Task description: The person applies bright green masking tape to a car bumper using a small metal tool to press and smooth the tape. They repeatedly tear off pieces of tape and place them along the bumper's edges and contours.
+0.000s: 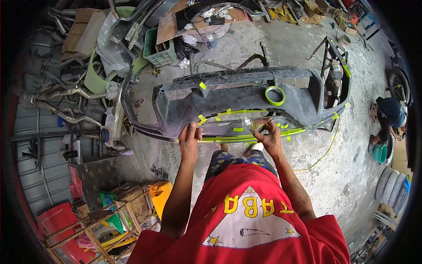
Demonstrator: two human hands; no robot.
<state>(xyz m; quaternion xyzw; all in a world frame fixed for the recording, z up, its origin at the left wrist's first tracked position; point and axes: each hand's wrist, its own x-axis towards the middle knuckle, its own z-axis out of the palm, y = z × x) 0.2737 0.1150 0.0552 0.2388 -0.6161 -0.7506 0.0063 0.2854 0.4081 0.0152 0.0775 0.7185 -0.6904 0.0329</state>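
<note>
Item: grey car bumper point(246, 94), matte, scuffed plastic, centre frame, long axis left-right, edged with yellow-green tape. My left hand point(190, 140) and right hand point(268, 134) pinch a clear film strip point(228, 125) against it. Tape roll point(274, 95) rests on top.

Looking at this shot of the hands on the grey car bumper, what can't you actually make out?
Head view only:
- What the right hand pinches: too small, glare on the clear film.
- Left hand fingertips: curled over the bumper edge, grip unclear.
- Bumper's underside and stand: hidden by the bumper itself.
- Tape roll amount left: too small.
</note>
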